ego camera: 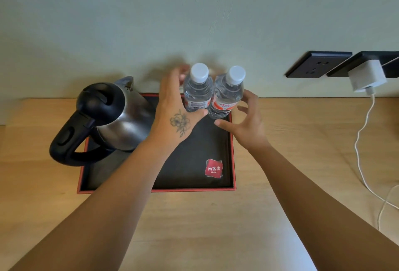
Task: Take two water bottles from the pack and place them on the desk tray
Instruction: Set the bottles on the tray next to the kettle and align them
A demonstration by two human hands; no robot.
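Observation:
Two clear water bottles with white caps stand upright side by side in the far right corner of the black, red-rimmed desk tray [232, 152]. The left bottle [197, 89] has a barcode label, and the right bottle [227, 93] has an orange one. My left hand [176, 117] curves around the left bottle, thumb across its lower front. Its fingers are blurred behind the bottle and spread away from it. My right hand [246, 124] hovers just right of the right bottle with its fingers apart, holding nothing. No bottle pack is in view.
A steel kettle with a black handle [108, 117] fills the tray's left half. The tray lies on a wooden desk [291, 141] against a pale wall. Black wall sockets [317, 64] hold a white charger [367, 76], and its cable [358, 141] trails down the desk's right side.

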